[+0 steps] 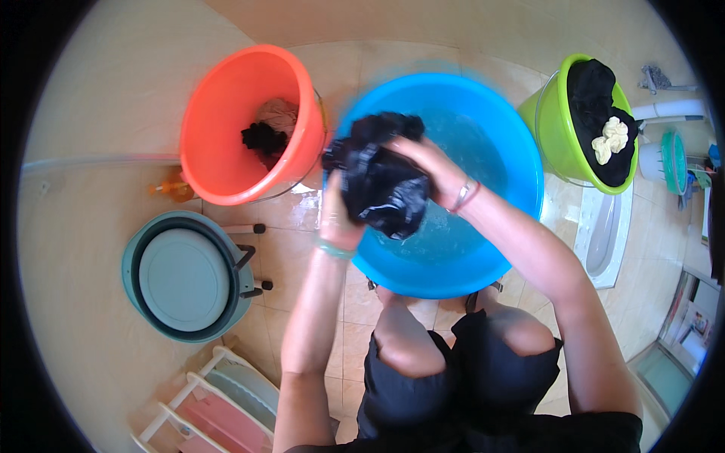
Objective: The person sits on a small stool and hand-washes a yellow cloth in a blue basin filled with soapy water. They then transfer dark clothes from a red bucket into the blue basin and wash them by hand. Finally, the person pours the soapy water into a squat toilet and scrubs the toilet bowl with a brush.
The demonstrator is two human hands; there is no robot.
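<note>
A wet, bunched-up black cloth is held between my two hands over the left part of a round blue basin. My left hand grips its lower left side, and my right hand is wrapped over its upper right side. Some of the fingers are hidden by the cloth, which shines with water and is slightly blurred. Cloudy bluish water fills the basin below.
An orange bucket with dark and brownish cloths stands at the left. A lime-green bucket holding black clothes and a pale yellow cloth stands at the right. Nearer left are a grey-blue folding tub and a white rack. Tiles surround the basin.
</note>
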